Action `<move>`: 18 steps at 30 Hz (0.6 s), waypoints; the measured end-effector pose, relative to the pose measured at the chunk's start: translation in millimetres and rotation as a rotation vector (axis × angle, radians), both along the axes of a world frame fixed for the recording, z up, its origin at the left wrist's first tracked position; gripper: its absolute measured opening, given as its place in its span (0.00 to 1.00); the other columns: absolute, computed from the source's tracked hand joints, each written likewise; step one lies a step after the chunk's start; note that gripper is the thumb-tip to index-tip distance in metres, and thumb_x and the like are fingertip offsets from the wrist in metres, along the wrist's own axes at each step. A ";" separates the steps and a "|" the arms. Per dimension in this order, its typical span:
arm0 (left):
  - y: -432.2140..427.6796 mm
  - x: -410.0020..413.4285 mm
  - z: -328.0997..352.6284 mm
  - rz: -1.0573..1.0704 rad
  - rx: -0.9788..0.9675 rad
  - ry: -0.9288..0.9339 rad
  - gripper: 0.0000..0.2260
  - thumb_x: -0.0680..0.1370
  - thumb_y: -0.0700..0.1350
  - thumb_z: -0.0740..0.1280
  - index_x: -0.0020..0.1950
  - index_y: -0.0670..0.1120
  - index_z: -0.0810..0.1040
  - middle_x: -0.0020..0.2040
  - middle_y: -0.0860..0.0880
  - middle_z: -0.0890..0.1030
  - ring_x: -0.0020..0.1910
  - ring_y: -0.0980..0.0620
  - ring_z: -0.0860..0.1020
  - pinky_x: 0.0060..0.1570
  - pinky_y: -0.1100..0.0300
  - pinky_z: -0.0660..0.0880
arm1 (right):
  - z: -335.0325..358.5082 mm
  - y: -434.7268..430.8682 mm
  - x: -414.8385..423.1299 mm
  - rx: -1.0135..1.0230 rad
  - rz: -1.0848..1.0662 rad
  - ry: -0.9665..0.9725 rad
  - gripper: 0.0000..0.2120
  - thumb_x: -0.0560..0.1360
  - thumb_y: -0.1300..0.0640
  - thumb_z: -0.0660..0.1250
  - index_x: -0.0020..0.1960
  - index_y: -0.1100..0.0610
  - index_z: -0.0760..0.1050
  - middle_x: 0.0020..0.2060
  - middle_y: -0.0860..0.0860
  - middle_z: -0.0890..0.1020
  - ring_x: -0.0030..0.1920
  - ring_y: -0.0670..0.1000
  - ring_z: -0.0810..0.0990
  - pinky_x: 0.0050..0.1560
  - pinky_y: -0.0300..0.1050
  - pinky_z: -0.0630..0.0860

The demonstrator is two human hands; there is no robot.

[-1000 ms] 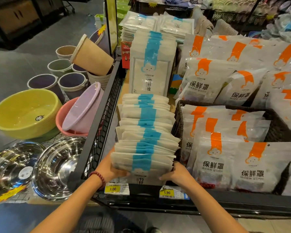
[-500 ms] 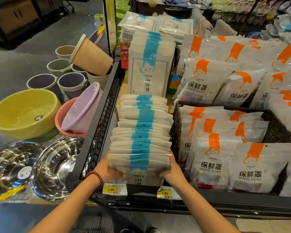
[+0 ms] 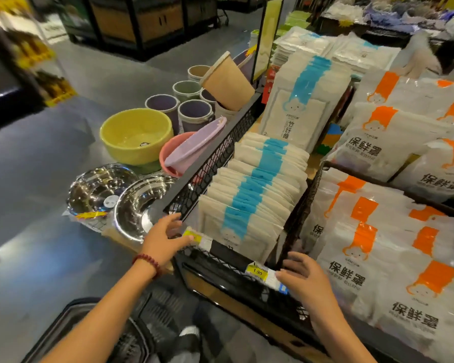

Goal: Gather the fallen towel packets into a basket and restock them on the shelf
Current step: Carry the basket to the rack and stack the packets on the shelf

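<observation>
At the front rail of a shop shelf [image 3: 220,260], seen from the head camera, a person's two hands are apart and hold nothing. The left hand [image 3: 164,238], a red bead bracelet [image 3: 148,262] on its wrist, spreads its fingers at the shelf's mesh corner, thumb over a yellow price tag [image 3: 192,235]; whether it touches the mesh cannot be told. The right hand [image 3: 304,280] is spread with relaxed fingers just beside a tag reading 1.90 [image 3: 258,272]. Between and just beyond the hands, the towel packets [image 3: 252,203], white with a blue stripe, stand on edge in a packed row running away from the person. An upright stack [image 3: 296,106] of the same packets stands at the row's far end. Beyond the right hand, bags with orange stripes [image 3: 378,271] fill a dark woven bin [image 3: 306,203]. Beyond the left hand, outside the shelf, sit two steel bowls [image 3: 139,203], a yellow basin [image 3: 135,136] and a pink basin [image 3: 173,153]. Below the left forearm, near the person's shoe [image 3: 190,334], a black basket [image 3: 60,320] shows its rim; its contents are blurred.
</observation>
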State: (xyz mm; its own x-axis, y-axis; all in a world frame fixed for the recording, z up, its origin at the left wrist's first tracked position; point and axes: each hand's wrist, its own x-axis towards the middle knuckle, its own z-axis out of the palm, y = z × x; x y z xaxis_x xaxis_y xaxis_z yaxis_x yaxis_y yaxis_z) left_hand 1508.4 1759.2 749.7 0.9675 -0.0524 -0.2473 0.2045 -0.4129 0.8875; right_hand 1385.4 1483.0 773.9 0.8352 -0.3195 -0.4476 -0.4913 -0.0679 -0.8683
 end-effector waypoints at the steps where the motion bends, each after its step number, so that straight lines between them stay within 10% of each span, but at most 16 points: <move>1: 4.4 -19.6 -1.6 0.055 -0.012 0.031 0.27 0.70 0.37 0.75 0.67 0.43 0.71 0.59 0.45 0.76 0.57 0.48 0.76 0.57 0.55 0.73 | -0.9 1.9 -6.9 0.014 0.070 0.011 0.20 0.70 0.66 0.72 0.59 0.55 0.73 0.54 0.53 0.79 0.49 0.46 0.80 0.45 0.39 0.76; 13: 100.5 -294.2 -43.9 0.637 -0.084 0.449 0.26 0.66 0.43 0.75 0.60 0.35 0.74 0.56 0.41 0.78 0.52 0.48 0.76 0.51 0.59 0.72 | -65.5 139.9 -44.2 -0.117 1.007 0.270 0.18 0.69 0.57 0.74 0.56 0.50 0.72 0.55 0.51 0.78 0.50 0.47 0.79 0.44 0.40 0.75; 18: 161.8 -389.9 -65.7 0.886 -0.243 0.611 0.18 0.58 0.38 0.80 0.40 0.44 0.74 0.38 0.43 0.76 0.30 0.63 0.76 0.40 0.67 0.72 | -87.9 243.2 -79.8 -0.195 1.288 0.272 0.19 0.69 0.57 0.74 0.58 0.53 0.74 0.55 0.52 0.79 0.50 0.47 0.79 0.48 0.39 0.75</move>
